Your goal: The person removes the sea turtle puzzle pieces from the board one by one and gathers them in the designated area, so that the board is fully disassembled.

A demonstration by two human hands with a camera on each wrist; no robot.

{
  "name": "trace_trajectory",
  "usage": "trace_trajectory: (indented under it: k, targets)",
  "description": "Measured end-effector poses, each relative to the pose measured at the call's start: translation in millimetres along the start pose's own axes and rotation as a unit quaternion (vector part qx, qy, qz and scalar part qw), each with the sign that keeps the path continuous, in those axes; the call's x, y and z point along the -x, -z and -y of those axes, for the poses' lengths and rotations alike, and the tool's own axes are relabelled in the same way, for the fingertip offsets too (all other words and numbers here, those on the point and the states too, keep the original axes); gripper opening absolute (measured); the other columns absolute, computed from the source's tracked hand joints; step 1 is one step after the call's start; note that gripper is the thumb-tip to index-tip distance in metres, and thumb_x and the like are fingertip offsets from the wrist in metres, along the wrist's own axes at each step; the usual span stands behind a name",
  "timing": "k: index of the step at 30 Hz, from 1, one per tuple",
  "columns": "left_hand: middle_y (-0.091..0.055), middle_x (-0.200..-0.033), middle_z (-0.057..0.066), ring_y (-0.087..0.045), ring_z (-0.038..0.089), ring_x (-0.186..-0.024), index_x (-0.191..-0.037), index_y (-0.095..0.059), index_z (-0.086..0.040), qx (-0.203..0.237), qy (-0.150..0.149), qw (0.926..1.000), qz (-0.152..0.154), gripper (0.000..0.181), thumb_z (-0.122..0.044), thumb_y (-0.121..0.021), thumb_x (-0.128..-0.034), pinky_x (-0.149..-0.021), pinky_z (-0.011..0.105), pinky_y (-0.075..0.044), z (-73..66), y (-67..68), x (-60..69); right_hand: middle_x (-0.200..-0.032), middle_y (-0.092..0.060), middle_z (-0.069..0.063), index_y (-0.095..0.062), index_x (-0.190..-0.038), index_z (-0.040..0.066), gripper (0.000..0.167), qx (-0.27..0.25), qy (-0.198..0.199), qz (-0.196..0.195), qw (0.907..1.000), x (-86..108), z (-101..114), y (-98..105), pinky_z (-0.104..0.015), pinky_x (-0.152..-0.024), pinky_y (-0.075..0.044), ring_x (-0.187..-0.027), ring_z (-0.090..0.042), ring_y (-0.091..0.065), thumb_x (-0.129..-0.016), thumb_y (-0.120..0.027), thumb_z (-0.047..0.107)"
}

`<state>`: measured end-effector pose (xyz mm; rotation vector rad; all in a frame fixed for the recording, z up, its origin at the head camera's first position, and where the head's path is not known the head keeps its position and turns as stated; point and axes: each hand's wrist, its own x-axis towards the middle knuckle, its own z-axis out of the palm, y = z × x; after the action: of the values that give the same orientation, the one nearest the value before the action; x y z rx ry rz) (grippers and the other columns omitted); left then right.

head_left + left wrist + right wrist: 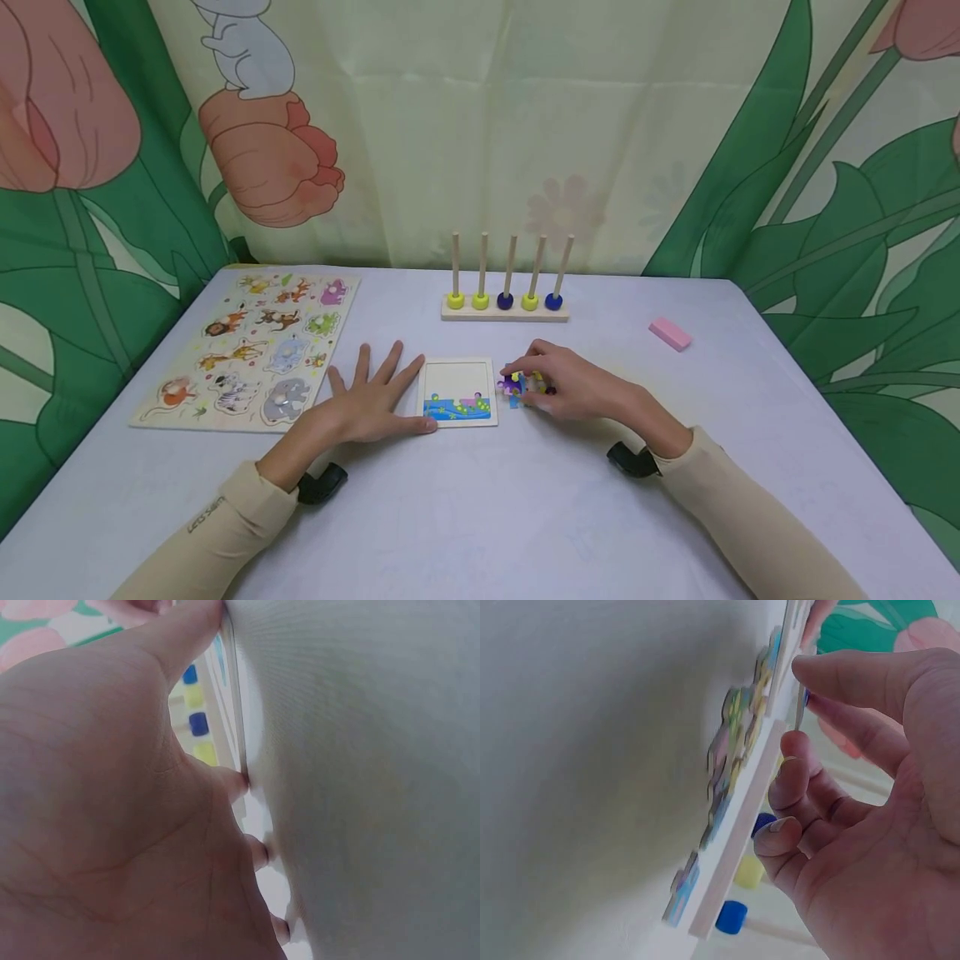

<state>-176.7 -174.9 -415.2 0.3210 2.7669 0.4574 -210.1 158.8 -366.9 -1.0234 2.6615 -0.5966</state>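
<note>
Far left, animal puzzle board (pixel 258 335) lies flat on the white counter (pixel 450 517). Left hand (pixel 367 410) just right of it: fingers spread wide, nothing gripped; thumb and index fingertip touch the left-hand corners of the small puzzle tray (pixel 456 380). Tray flat at mid-counter; blue sea scene fills its lower part, upper part bare. Behind and rightward, peg stand (pixel 505 315), five upright pegs, one bead each: yellow, yellow, dark, yellow, blue. Loose pieces (pixel 513 388) heaped just right of tray, partly hidden by right hand (pixel 573 383), whose thumb and fingertip pinch one thin piece (pixel 801 711), picture unreadable. Farther right, pink block (pixel 670 334), apart.
</note>
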Motion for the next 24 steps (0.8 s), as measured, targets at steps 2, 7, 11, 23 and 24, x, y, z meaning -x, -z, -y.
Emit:
trace_trajectory:
  k: [2,7,11,23,24]
  targets:
    - [0.01,-0.181,0.006,0.024,0.053,-0.161,-0.171,-0.015,-0.033,0.002,-0.002,1.0,0.0,0.116,-0.091,-0.059,-0.0813,-0.111,0.091,0.012,0.0,-0.2,0.6,-0.116,-0.063,-0.005,-0.071,-0.139,0.022,0.043,-0.002,-0.009,-0.005,0.9999,3.3,-2,1,-0.027,-0.08,-0.051,-0.096,-0.019,-0.057,-0.096,-0.075,0.015]
    - [0.009,-0.181,0.009,0.022,0.054,-0.16,-0.172,-0.015,-0.031,0.004,-0.004,1.0,0.004,0.116,-0.091,-0.058,-0.0815,-0.111,0.091,0.013,-4.7,4.1,6.2,-0.114,-0.063,-0.005,-0.073,-0.137,0.019,0.042,-0.006,-0.019,-0.014,0.9997,11.7,-8,1,-0.027,-0.082,-0.051,-0.097,-0.019,-0.057,-0.095,-0.076,0.013]
    - [0.007,-0.181,0.012,0.019,0.057,-0.16,-0.172,-0.017,-0.029,0.003,-0.007,0.9999,0.01,0.111,-0.085,-0.06,-0.0863,-0.11,0.092,0.012,-11.9,11.6,13.2,-0.113,-0.063,-0.003,-0.073,-0.136,0.021,0.042,-0.008,-0.023,-0.017,0.9996,19.5,-16,1,-0.025,-0.077,-0.048,-0.095,-0.018,-0.055,-0.095,-0.077,0.014]
    - [0.007,-0.181,0.011,0.021,0.056,-0.16,-0.172,-0.017,-0.031,0.015,-0.012,0.9998,0.004,0.115,-0.092,-0.056,-0.0817,-0.109,0.091,0.016,-9.7,9.6,12.9,-0.111,-0.061,-0.003,-0.074,-0.133,0.022,0.04,0.002,-0.031,-0.038,0.9988,41.5,-37,3,-0.025,-0.076,-0.046,-0.094,-0.016,-0.052,-0.094,-0.077,0.01]
    - [0.008,-0.181,0.01,0.021,0.055,-0.16,-0.171,-0.017,-0.032,0.015,-0.01,0.9998,0.003,0.116,-0.093,-0.056,-0.0809,-0.109,0.091,0.016,-8.8,8.3,11.8,-0.111,-0.061,-0.002,-0.074,-0.133,0.022,0.04,0.003,-0.032,-0.039,0.9987,43.3,-38,3,-0.025,-0.076,-0.046,-0.094,-0.016,-0.052,-0.094,-0.077,0.01]
